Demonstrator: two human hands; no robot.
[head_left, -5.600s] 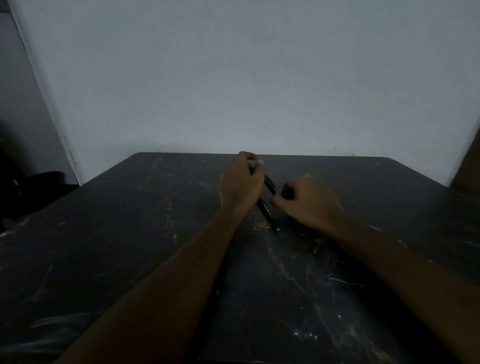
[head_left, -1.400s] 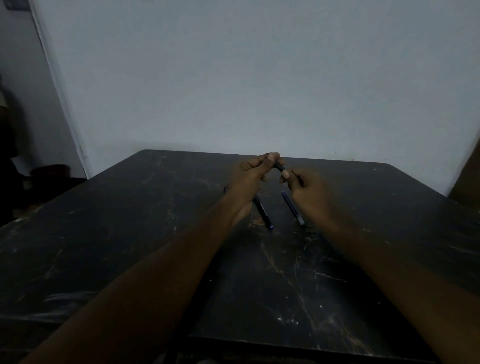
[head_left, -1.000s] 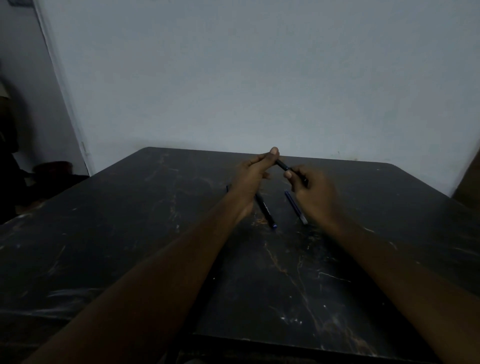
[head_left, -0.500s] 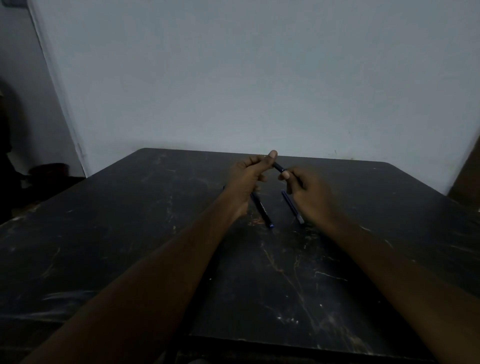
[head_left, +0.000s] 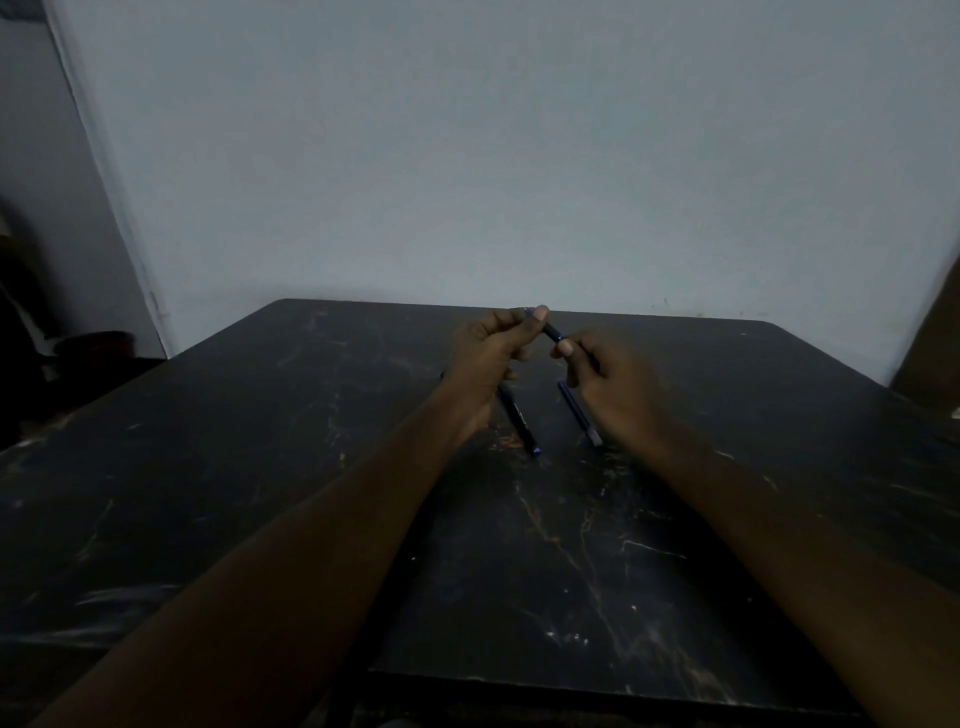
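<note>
Both my hands are raised over the far middle of a dark marbled table (head_left: 260, 467). Between them is a short dark pen part (head_left: 550, 330). My left hand (head_left: 488, 358) pinches its far end between thumb and fingers, and my right hand (head_left: 613, 384) pinches its near end. Under the hands two more pens lie on the table: a black pen with a blue tip (head_left: 519, 421) on the left and a thin blue pen piece (head_left: 579, 413) on the right. Light is dim, so small details are hard to make out.
A pale wall (head_left: 467, 156) stands right behind the table's far edge. At the far left, beside the table, are dark objects (head_left: 88, 348) on the floor. A brown panel (head_left: 930, 353) leans at the right edge.
Earlier both hands were low on the table at the black pen. Now they are raised with a dark pen part pinched between them, and a blue pen piece lies on the table.
</note>
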